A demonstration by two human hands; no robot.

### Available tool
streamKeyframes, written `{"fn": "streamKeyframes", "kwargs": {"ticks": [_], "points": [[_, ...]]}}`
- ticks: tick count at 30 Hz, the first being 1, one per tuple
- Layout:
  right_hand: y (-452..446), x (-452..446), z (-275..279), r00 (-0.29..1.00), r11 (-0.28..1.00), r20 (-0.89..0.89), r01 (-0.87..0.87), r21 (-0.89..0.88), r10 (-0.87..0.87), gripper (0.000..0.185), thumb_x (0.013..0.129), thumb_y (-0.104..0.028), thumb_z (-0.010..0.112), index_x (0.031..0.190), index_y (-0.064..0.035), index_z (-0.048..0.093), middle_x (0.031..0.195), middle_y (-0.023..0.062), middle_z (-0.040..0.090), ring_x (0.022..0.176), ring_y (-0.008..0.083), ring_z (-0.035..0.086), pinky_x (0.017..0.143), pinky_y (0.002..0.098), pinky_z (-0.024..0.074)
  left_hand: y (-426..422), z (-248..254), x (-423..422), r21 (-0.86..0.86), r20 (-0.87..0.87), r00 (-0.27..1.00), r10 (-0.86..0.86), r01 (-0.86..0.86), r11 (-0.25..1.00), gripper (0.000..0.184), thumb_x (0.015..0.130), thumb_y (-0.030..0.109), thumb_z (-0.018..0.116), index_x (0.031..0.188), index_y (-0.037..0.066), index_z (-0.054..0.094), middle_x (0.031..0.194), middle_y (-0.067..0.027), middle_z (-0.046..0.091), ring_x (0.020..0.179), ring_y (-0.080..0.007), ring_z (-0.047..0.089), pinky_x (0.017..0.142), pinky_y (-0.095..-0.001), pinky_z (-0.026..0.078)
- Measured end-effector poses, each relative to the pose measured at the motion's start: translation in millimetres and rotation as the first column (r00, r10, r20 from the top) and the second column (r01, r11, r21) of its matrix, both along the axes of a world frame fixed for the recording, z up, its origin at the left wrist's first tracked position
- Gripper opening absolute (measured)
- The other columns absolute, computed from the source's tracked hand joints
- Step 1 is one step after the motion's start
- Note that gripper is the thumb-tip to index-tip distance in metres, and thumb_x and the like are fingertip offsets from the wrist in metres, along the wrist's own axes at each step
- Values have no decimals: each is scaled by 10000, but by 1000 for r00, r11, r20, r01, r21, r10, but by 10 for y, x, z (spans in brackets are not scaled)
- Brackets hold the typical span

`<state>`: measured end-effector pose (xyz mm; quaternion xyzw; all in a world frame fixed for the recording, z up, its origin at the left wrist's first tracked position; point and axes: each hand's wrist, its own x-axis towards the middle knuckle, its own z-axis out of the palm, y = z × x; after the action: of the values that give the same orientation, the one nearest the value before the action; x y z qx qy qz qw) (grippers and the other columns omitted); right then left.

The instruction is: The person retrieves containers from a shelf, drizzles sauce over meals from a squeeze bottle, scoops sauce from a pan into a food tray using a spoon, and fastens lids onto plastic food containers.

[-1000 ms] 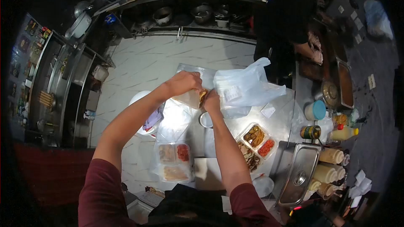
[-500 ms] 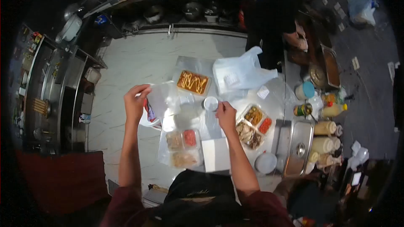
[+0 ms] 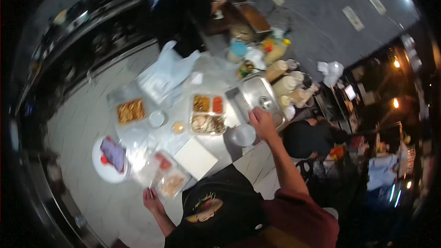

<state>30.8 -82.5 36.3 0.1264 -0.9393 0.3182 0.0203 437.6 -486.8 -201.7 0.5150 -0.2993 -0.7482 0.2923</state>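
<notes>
My left hand point(image 3: 150, 198) is low at the table's left edge, fingers pinched on what looks like a thin clear plastic bag point(image 3: 146, 170). The bag spreads over or beside a compartment tray point(image 3: 172, 183) of pale and red food. Over the near edge of a steel pan point(image 3: 262, 87) with a round knob, my right hand point(image 3: 262, 121) is curled closed; its grip is hidden. Just below it stands a round translucent tub point(image 3: 242, 135). A small cup of tan sauce point(image 3: 178, 127) and a whitish round cup point(image 3: 157, 118) sit mid-table, left of an open compartment tray point(image 3: 208, 124) of food.
A sauced food tray point(image 3: 131, 111) and a white plastic bag point(image 3: 167, 73) lie toward the far side. A white square box point(image 3: 196, 158) is close to my body. Squeeze bottles point(image 3: 285, 85) crowd behind the pan. A white bin point(image 3: 103, 167) stands at left; another person point(image 3: 308, 138) is at right.
My view has swung right. My right hand has left the small cups for the steel pan, and the sauce cup now shows. My left hand has come lower and nearer my body.
</notes>
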Motion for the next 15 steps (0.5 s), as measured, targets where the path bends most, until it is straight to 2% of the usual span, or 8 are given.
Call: {"fn": "streamKeyframes", "kwargs": {"ticks": [3,4,6,7,9,11,14,15], "points": [[420,-814,540,990,961,-131,91,259,-59,345,974,-353,611,811,-54,666,769,200,660,733,419,645,658,522,490,84,-218,80,-81,84,995,-53,60,995,393,991,55,648,1341,-64,515,1224,-123,586,1100,-234,587,992,-340,547],[628,-1160,645,969,948,-247,98,302,-21,354,969,-358,613,789,-60,676,776,196,662,744,410,653,652,524,493,111,-234,96,-209,271,949,-164,225,952,403,994,64,647,1348,-70,508,1226,-120,582,1089,-228,589,987,-336,549],[1026,-1952,817,922,883,-386,173,436,10,302,951,-338,618,825,-70,679,831,171,687,774,402,674,685,518,534,104,-193,122,4,39,993,-115,115,993,452,995,96,649,1380,-73,483,1262,-119,565,1100,-234,590,989,-334,547],[1052,-2219,1115,951,877,-298,214,431,-86,276,929,-333,636,845,-74,679,840,162,694,785,406,680,707,527,544,105,-163,126,124,-56,997,-59,66,990,477,996,112,651,1396,-75,471,1280,-119,557,1106,-238,591,990,-333,547],[1284,-2949,1220,938,904,-332,223,366,-97,244,903,-302,655,859,-64,684,876,184,703,829,396,690,731,524,543,197,-397,117,-57,-72,997,2,-6,998,517,993,129,649,1428,-68,451,1409,-144,504,1217,-300,566,1072,-290,483],[1616,-3799,1007,922,918,-380,209,337,-70,224,898,-280,655,880,-61,697,914,198,709,863,396,693,759,518,547,301,-217,25,66,47,998,-36,32,997,495,979,268,669,1320,-62,529,1279,-166,561,1144,-301,572,1008,-362,487],[2019,-4952,530,982,912,-154,163,377,-112,208,893,-240,658,1011,-78,715,998,215,714,964,410,689,826,512,550,466,118,-90,0,196,972,-128,131,991,569,959,476,699,1158,-54,645,1083,-200,646,1034,-304,581,911,-470,493],[2149,-5224,322,982,884,-131,181,432,-137,222,892,-232,658,1052,-88,711,1031,212,712,986,414,688,842,512,552,526,254,-144,-228,469,833,-294,436,871,491,980,412,680,1148,-49,646,1050,-194,665,1007,-311,611,892,-460,514]]}}
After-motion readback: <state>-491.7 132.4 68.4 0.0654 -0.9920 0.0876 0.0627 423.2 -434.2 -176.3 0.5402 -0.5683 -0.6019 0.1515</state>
